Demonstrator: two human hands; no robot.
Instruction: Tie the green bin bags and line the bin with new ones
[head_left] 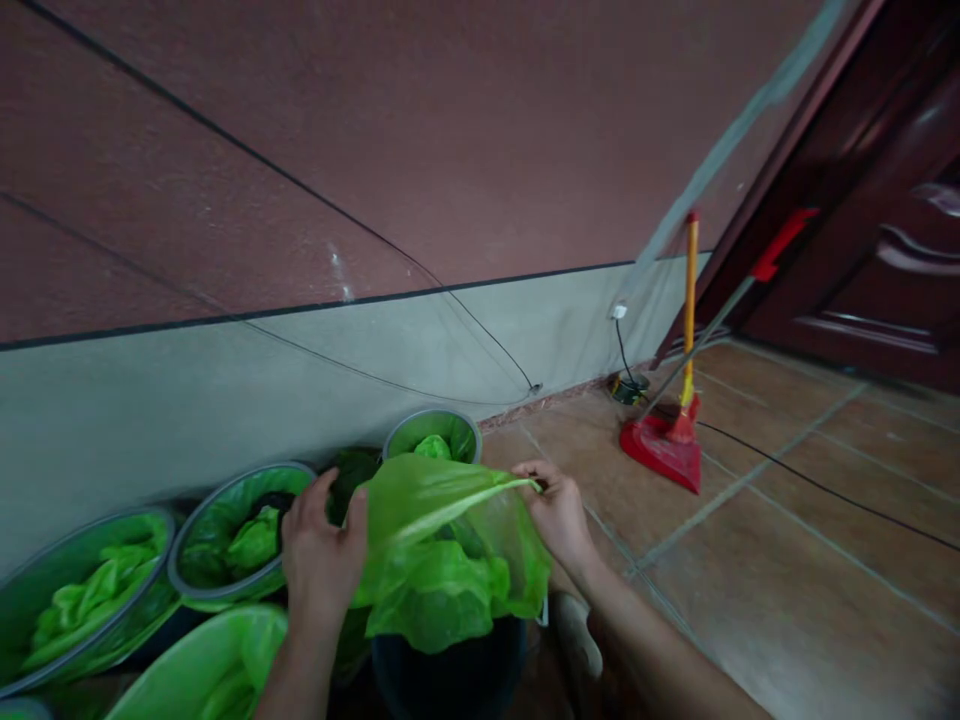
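Note:
A thin green plastic bag is spread between my hands. My right hand pinches its upper right edge, with the fingers closed on it. My left hand is at the bag's left side, thumb and fingers apart, the thumb against the plastic. The bag's lower part hangs over a dark bucket, whose rim is partly hidden by the plastic. Behind the bag stands a grey-rimmed bin lined with green plastic.
More green-lined bins stand at the left, among them a round bin and a larger bin. A red dustpan and a yellow-handled broom stand near the wall. A black cable crosses the tiles. A shoe shows below my right arm.

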